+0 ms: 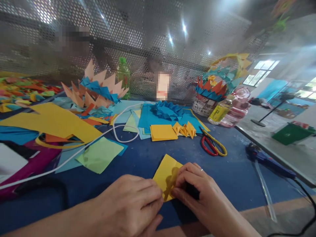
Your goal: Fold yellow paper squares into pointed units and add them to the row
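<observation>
A yellow square of paper (165, 169) is held tilted just above the blue table, near its front edge. My right hand (197, 187) pinches its right edge between thumb and fingers. At the lower left side, my left hand (138, 200) has its fingers closed on the paper's edge; its thumb is partly tucked below. Beyond the paper lie a folded yellow-orange paper stack (163, 132) and a zigzag of folded yellow points (184, 129). Red-and-yellow-handled scissors (213, 144) rest to the right of these.
A blue folded-paper ring (166, 110) sits on blue sheets (145, 118). Left are green paper (100, 154), a white cable (81, 149) and a peach paper crown (93, 89). Right are bottles (222, 110) and a glue gun (270, 161) with a clear stick. A perforated metal screen (138, 33) stands behind.
</observation>
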Motion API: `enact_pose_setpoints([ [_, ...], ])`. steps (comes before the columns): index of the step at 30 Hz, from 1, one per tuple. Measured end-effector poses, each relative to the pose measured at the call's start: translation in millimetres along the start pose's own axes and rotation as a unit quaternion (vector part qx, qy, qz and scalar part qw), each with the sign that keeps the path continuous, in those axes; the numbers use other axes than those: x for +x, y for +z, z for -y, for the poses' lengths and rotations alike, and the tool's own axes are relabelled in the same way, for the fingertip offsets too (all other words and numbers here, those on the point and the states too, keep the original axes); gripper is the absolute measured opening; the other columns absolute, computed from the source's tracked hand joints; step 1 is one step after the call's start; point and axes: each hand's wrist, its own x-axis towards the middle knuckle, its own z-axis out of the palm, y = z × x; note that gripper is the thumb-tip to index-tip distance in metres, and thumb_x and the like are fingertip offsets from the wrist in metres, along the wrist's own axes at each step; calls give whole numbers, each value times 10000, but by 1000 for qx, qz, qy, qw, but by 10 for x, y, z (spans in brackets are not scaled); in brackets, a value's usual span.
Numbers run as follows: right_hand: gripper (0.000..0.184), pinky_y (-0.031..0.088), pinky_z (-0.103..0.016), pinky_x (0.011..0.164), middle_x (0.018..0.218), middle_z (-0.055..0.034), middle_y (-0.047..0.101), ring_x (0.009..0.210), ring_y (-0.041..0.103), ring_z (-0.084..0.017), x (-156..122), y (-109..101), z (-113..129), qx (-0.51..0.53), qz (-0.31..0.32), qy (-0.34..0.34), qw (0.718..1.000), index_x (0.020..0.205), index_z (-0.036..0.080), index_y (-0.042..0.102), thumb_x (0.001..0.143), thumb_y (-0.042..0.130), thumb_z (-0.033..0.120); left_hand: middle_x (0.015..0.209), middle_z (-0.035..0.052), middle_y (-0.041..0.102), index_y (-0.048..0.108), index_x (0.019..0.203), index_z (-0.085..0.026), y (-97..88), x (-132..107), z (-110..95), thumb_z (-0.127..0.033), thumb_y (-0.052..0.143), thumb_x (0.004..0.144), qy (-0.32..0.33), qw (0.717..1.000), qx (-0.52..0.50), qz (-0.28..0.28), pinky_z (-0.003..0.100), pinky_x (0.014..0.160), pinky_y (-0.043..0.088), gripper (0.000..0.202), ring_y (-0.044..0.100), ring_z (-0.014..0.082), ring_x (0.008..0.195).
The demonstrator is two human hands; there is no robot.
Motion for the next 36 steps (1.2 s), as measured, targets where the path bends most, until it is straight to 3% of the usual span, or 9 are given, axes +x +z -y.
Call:
enact_pose_setpoints([
  [9, 205, 475, -354, 693, 829, 1, 626, 765, 583, -195, 18, 40, 3, -43, -20, -10, 999, 779, 266, 537, 863, 686, 154, 753, 27, 691, 668, 842, -243, 11, 0, -29, -203, 477, 957, -13, 1000, -16, 1, 347, 521, 486, 226, 638, 197, 647],
  [18, 217, 435, -335, 698, 844, 10, 608, 779, 553, -180, 29, 60, 49, -68, -16, -5, 998, 789, 244, 538, 860, 683, 99, 797, 23, 695, 688, 947, -208, 96, -27, -6, -188, 428, 1000, -38, 999, -1, -27, 318, 630, 527, 266, 646, 189, 718],
  [23, 218, 409, -331, 730, 864, 13, 593, 808, 528, -176, 27, 43, 71, -60, 1, 14, 998, 795, 217, 537, 859, 677, 62, 804, 23, 677, 635, 910, -196, 101, -20, 10, -140, 355, 993, 11, 996, -37, -76, 282, 603, 500, 298, 633, 176, 704],
  [25, 212, 410, -337, 744, 869, 9, 593, 814, 526, -181, 26, 37, 70, -57, 6, 17, 998, 801, 215, 545, 856, 689, 70, 1002, 41, 698, 610, 1035, -198, 43, -12, 20, -60, 359, 932, -28, 995, -64, -76, 270, 756, 521, 305, 658, 179, 911],
  [27, 201, 414, -339, 741, 881, 1, 597, 827, 526, -190, 27, 34, 73, -58, 11, 22, 998, 805, 214, 554, 856, 695, 80, 1225, 42, 638, 559, 1180, -217, -32, 3, 56, 12, 355, 850, -73, 991, -89, -67, 255, 949, 477, 450, 590, 166, 1152],
  [29, 195, 413, -333, 717, 883, -8, 598, 828, 522, -198, 31, 34, 81, -62, 14, 29, 998, 804, 212, 563, 850, 693, 75, 1292, 43, 572, 557, 1190, -224, -87, 21, 131, 13, 381, 834, -72, 989, -127, -25, 248, 1038, 426, 463, 525, 160, 1237],
  [32, 203, 413, -328, 703, 859, -7, 591, 816, 520, -198, 37, 38, 97, -64, 8, 32, 997, 780, 208, 561, 843, 693, 67, 1240, 38, 575, 600, 1074, -221, -86, 43, 287, 8, 413, 911, -70, 986, -147, 19, 264, 1050, 384, 338, 514, 160, 1209],
  [36, 197, 422, -324, 715, 861, -2, 598, 824, 528, -193, 34, 47, 110, -46, 2, 40, 998, 780, 210, 560, 863, 700, 99, 1017, -11, 642, 604, 921, -224, 14, 67, 428, -31, 470, 959, -53, 974, -219, 18, 279, 947, 394, 238, 562, 151, 1019],
])
